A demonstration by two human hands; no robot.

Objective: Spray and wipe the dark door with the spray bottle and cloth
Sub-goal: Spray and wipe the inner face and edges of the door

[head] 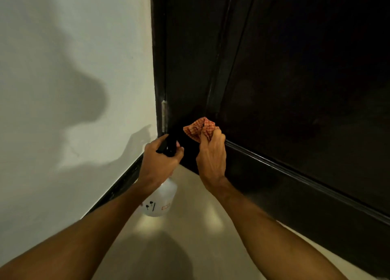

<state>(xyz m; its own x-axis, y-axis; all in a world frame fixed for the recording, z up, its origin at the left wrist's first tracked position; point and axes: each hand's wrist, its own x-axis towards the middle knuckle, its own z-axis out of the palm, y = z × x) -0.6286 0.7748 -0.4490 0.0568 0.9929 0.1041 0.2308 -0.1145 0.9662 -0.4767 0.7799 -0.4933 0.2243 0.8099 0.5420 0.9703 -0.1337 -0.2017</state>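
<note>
Both forearms come up from the lower edge of the frame over a pale floor (190, 233).

Centre, a little left: left hand (157, 163) curled round the neck of the spray bottle (162, 197). The white body hangs below the fist and the black head shows above it, aimed into the corner. Whether a finger is on the trigger, cannot tell.

Just right of it: right hand (212, 153) bunches the orange checked cloth (199, 128) in a closed grip, with the wad at the lower left part of the door (295, 79). Whether it is touching or just off the surface is not clear.

The dark door fills the right and upper right of the frame. A pale hinge (163, 115) sits on its left edge and the white wall (73, 68) lies left of that.

Judgement: this is the low hinge-side corner.
- Keep the nozzle on the door, away from the wall and hinge.
- Spray lightly so nothing runs to the floor.
- Spread the cloth flatter for broader contact.
- Wipe along the moulding ridge, then downward.
- Dark finish and dim light hide streaks, so check at an angle.
</note>
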